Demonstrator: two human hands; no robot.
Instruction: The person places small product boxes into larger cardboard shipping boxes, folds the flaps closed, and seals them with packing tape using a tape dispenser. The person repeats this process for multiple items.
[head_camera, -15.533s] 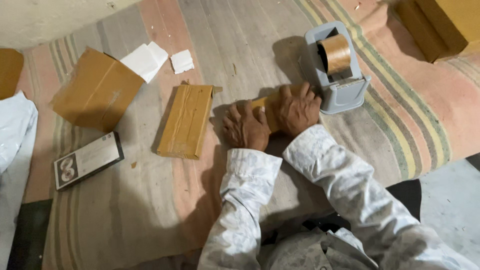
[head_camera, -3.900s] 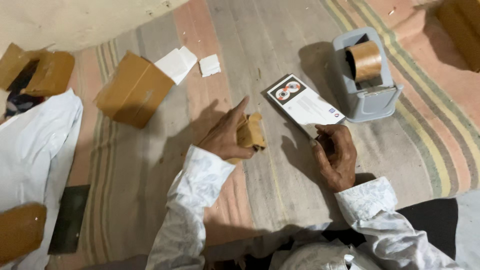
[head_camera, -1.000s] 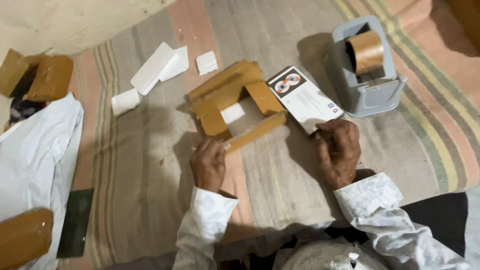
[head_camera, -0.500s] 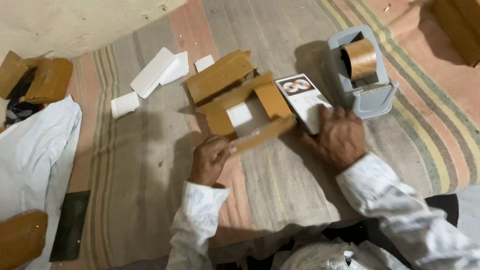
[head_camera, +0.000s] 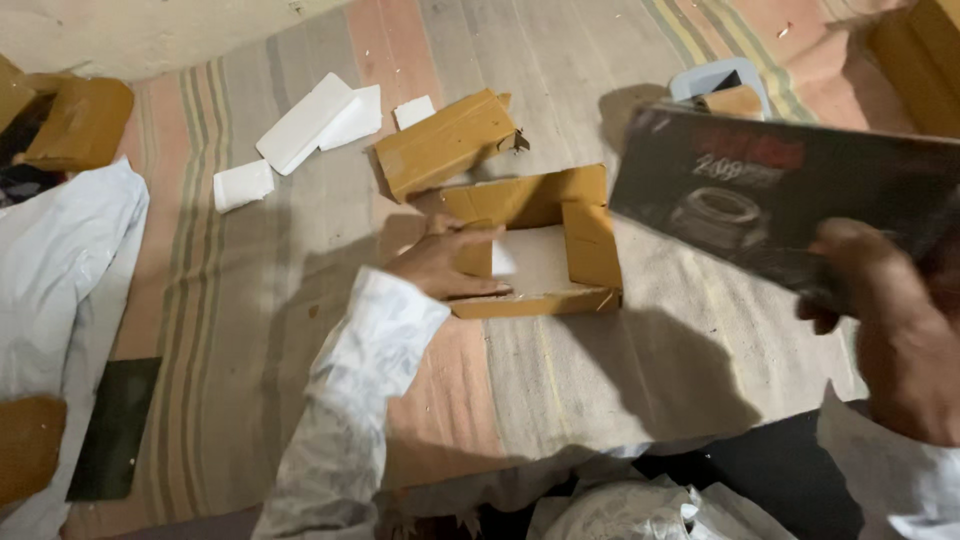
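Head view: left hand (head_camera: 445, 265) presses open box (head_camera: 560, 250) (flat-palmed); right hand (head_camera: 885, 320) grips dark carton (head_camera: 760, 190), raised beside

Two hands are showing: the left hand (head_camera: 445, 265) and the right hand (head_camera: 895, 335). One open brown box (head_camera: 560, 245) is lying mid-rug, and one shut brown box (head_camera: 445, 140) is sitting just beyond it. Four white foam pieces (head_camera: 305, 120) are lying toward the rug's far edge. One dark printed card (head_camera: 790, 195) is showing.
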